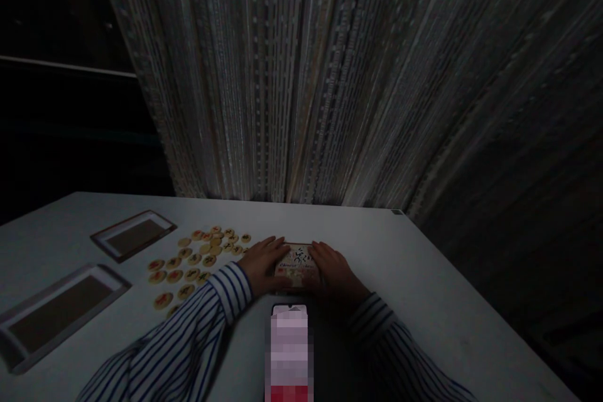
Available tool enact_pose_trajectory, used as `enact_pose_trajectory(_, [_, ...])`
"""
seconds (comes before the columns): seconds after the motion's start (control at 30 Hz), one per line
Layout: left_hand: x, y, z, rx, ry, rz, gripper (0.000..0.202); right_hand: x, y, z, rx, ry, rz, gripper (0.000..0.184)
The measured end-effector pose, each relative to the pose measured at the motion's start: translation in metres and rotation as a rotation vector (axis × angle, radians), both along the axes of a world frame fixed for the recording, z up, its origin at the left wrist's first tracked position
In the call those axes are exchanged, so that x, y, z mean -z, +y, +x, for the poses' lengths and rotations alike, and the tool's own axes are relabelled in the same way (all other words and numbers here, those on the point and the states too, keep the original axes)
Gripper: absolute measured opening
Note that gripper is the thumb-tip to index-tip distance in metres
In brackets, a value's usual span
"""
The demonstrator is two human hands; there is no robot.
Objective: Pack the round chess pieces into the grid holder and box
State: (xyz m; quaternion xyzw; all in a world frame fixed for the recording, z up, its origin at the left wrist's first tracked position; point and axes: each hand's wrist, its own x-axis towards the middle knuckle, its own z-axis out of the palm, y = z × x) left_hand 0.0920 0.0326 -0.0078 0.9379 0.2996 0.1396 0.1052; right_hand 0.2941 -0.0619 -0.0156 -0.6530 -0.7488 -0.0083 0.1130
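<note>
A small flat Chinese chess box (298,264) with dark brush characters printed on its pale top lies on the white table in front of me. My left hand (264,264) wraps around its left side, the fingers reaching to the far corner. Around the right side my right hand (336,270) grips the box in the same way, its thumb in shadow by the near edge. Round wooden Chinese chess pieces (195,259) with red or dark characters are strewn left of my left hand. Some of them are hidden by my left sleeve.
Two shallow open trays, a farther one (134,235) and a nearer one (61,314), lie at the left of the white table (424,301). A phone (289,352) with a lit, pixelated screen is close before me. A string curtain (301,75) hangs behind the far edge.
</note>
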Motion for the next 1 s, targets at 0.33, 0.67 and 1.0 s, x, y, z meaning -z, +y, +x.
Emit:
enact_pose_trajectory(0.33, [0.008,0.009,0.006,-0.010,0.094,-0.027,0.082,0.001,0.003,0.001,-0.005,-0.012,-0.102,0.066])
enact_pose_trajectory(0.67, [0.010,0.009,0.005,-0.016,0.076,-0.048,0.079,0.002,0.000,0.000,0.000,-0.019,-0.107,0.061])
enact_pose_trajectory(1.0, [0.008,0.016,0.000,0.070,0.015,-0.074,0.074,-0.014,0.013,-0.019,-0.106,-0.056,-0.080,0.053])
